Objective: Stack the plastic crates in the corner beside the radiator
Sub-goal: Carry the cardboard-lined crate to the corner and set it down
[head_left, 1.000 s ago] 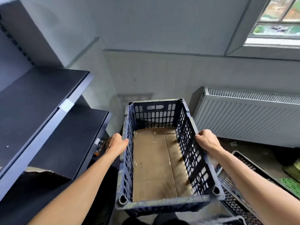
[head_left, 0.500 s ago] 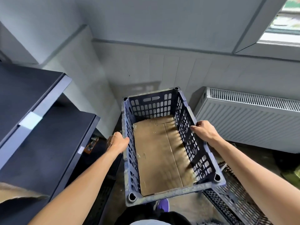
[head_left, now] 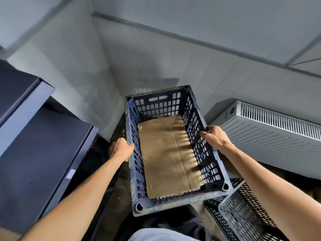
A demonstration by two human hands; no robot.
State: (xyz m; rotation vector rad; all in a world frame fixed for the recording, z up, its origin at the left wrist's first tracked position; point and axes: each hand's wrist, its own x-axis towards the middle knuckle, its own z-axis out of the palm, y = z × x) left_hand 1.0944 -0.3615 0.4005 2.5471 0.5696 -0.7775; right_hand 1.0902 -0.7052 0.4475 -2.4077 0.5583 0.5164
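Head view: both hands (head_left: pixel 121 148) grip blue crate (head_left: pixel 157 204) rims.

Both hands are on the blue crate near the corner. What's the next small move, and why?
Probably lower the blue crate straight down toward the floor in the corner. The left hand and right hand grip its long rims, its far end already points into the corner, and the radiator lies just to its right. Whether it already rests on anything is hidden.

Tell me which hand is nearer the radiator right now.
Right. The right hand grips the crate's right rim, on the side facing the radiator, with a gap between them. The left hand holds the opposite rim, with the crate between it and the radiator.
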